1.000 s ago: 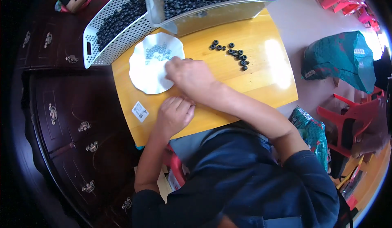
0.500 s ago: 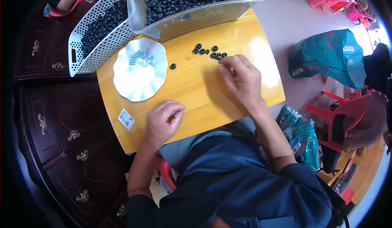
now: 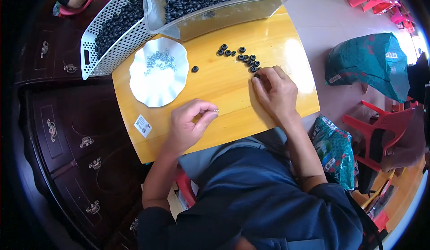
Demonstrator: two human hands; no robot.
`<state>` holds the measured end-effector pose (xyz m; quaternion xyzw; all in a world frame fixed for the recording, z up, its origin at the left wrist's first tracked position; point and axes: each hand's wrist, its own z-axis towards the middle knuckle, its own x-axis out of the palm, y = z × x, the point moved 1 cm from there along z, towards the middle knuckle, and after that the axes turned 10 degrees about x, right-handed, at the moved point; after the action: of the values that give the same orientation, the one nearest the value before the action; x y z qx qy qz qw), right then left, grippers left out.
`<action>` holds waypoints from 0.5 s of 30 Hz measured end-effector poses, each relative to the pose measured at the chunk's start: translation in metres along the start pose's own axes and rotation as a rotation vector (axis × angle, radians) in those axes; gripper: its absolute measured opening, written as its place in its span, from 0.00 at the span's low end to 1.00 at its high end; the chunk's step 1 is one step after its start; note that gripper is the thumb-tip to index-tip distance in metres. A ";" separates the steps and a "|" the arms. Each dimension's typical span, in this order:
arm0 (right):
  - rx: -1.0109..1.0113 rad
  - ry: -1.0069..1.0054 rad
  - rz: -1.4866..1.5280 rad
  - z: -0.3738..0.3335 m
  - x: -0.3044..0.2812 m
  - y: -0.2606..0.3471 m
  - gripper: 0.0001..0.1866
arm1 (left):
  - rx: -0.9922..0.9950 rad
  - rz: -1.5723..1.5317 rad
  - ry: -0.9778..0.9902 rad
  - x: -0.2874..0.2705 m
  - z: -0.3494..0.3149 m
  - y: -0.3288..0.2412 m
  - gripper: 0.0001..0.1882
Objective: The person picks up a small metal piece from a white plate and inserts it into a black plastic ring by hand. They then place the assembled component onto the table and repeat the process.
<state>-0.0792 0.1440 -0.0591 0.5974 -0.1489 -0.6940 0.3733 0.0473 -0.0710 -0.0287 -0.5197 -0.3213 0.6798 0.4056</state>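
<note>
My left hand [image 3: 191, 121] is over the near part of the yellow table [image 3: 228, 131], thumb and forefinger pinching a tiny shiny piece [image 3: 217, 111] too small to name. Farther right, my right hand [image 3: 281, 92] has its fingertips closed on a small black ring [image 3: 256, 75] by the table top. Just beyond it lies a loose group of small black rings [image 3: 253, 63]. One more black ring [image 3: 195, 69] sits apart, beside the white wavy-edged plate [image 3: 156, 91]. Small clear pieces [image 3: 161, 62] are heaped on that plate.
A clear plastic bin [image 3: 233, 19] full of black rings stands at the table's far edge. Left of it is a white perforated basket [image 3: 114, 57] holding more. A label [image 3: 143, 126] lies near the left edge. Green bags [image 3: 367, 66] and a red chair [image 3: 380, 127] stand to the right.
My left hand has moved right and up, and a tiny shiny piece now shows at its fingertips. My right hand has shifted slightly right and nearer me, uncovering more black rings.
</note>
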 end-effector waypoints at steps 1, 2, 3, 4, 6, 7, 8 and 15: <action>-0.014 0.009 0.022 0.000 -0.001 -0.001 0.08 | 0.014 0.005 -0.002 0.001 0.003 -0.003 0.06; -0.015 0.012 0.023 -0.002 -0.003 -0.001 0.08 | 0.011 0.006 -0.003 0.002 0.007 -0.004 0.06; 0.094 0.123 0.152 -0.005 -0.005 -0.003 0.08 | 0.018 -0.003 -0.016 0.004 0.011 -0.007 0.06; 0.203 0.235 0.280 -0.008 -0.005 -0.003 0.08 | 0.024 -0.012 -0.030 0.006 0.016 -0.009 0.05; 0.334 0.367 0.666 -0.014 -0.003 -0.004 0.08 | 0.042 -0.017 -0.039 0.010 0.028 -0.014 0.06; 0.462 0.494 1.055 -0.016 -0.001 -0.004 0.09 | 0.061 -0.021 -0.048 0.013 0.034 -0.016 0.06; 0.463 0.493 1.056 -0.016 0.000 -0.004 0.09 | 0.060 -0.021 -0.047 0.016 0.039 -0.016 0.06; 0.650 0.668 1.528 -0.013 -0.005 -0.004 0.11 | 0.152 -0.045 -0.072 0.032 0.058 -0.027 0.07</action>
<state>-0.0680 0.1536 -0.0615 0.5825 -0.5791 0.0306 0.5696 -0.0074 -0.0311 -0.0054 -0.4554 -0.2947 0.7112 0.4471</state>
